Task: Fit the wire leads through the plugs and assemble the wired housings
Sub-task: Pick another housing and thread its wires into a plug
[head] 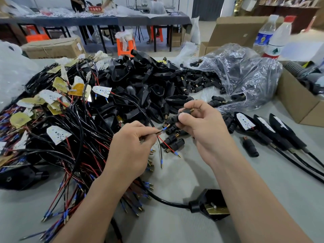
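The person is at the threading step, as I judge it: the left hand (133, 146) pinches a thin black lead (159, 131) between thumb and fingertips, with its blue-sleeved metal tip pointed across the small gap toward the right hand (201, 127). The right hand has its fingers curled round a short black plug (182, 114), held up with the brass threaded end turned away from the left hand. The tip is close to the near end of the plug but, from where I stand, it is not yet inside. A red lead (166, 144) of the same cable hangs loose below the left fingers, over some spare plugs (172, 140) that lie on the table (175, 225) between and under the two hands. To the left of the left hand is a big tangle of wires (70, 137), beyond both hands a heap of empty black housings (140, 79), and to the right of the right hand a row of finished housings (245, 121). The next move, I think, needs the tip lined up with the plug's hole and pushed straight through. The red lead must go through as well, and because the leads are soft they may bend instead of entering.
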Demonstrator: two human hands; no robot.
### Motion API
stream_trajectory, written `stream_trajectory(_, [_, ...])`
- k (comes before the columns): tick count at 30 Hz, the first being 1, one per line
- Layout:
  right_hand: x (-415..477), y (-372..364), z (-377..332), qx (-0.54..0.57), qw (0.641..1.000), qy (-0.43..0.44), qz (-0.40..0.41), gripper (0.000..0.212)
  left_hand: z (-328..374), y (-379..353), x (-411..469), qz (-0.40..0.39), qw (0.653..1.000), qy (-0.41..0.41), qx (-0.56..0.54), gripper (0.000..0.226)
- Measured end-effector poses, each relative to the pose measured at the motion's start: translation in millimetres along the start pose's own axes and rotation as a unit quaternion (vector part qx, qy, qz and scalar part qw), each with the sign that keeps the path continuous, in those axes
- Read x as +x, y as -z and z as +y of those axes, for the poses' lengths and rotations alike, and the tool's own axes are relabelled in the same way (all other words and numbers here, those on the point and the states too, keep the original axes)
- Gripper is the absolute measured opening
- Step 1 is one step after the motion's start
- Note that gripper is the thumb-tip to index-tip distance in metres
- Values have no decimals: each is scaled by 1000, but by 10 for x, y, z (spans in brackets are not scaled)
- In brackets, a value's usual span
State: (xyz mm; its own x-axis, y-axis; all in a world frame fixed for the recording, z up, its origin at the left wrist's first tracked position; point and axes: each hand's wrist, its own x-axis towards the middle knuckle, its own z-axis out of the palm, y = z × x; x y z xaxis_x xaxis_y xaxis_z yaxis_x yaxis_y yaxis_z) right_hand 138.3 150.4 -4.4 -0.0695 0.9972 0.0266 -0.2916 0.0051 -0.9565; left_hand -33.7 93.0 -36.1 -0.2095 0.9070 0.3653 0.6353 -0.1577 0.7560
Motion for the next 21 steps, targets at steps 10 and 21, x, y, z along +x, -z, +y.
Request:
stream_trajectory(10, [-55, -29, -11, -103, 993, 29, -45, 27, 16, 25, -17, 30, 999, -6, 33, 13])
stream_trajectory(21, [-72, -86, 99, -180, 981, 32, -72, 15, 114, 44, -71, 74, 997, -14, 25, 22])
